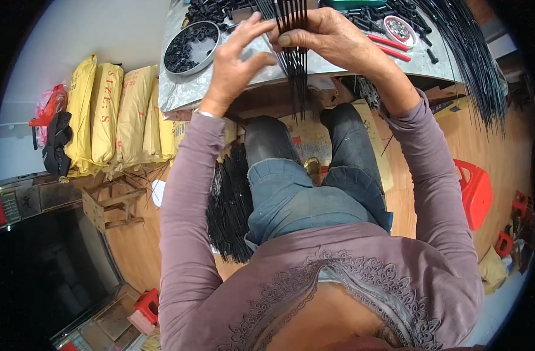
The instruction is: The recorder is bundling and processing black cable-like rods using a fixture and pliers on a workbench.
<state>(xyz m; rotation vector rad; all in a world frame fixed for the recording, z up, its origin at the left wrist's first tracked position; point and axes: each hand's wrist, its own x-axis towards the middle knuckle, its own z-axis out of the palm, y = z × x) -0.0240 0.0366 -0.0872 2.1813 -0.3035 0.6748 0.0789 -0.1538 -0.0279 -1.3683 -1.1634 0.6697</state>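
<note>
My right hand (343, 45) pinches a bunch of thin black rods (295, 73) between thumb and fingers above the table's near edge. The rods hang down past the edge, spread slightly apart side by side. Just left of the bunch is my left hand (232, 69), its fingers and thumb apart with nothing visible between them. Its fingertips come close to the rods; whether they touch cannot be seen. Small black parts (188, 51) lie in a round tray (204, 66) to the left. Two red handles (390, 48) rest on the table near my right wrist.
A small round tub (411, 42) holds shiny metal bits, with loose black pieces (370, 17) around it. More long black rods (472, 55) overhang the table's right end; another bundle (228, 205) stands beside my legs. Yellow sacks (106, 111) line the left; a red plastic stool (475, 193) stands right.
</note>
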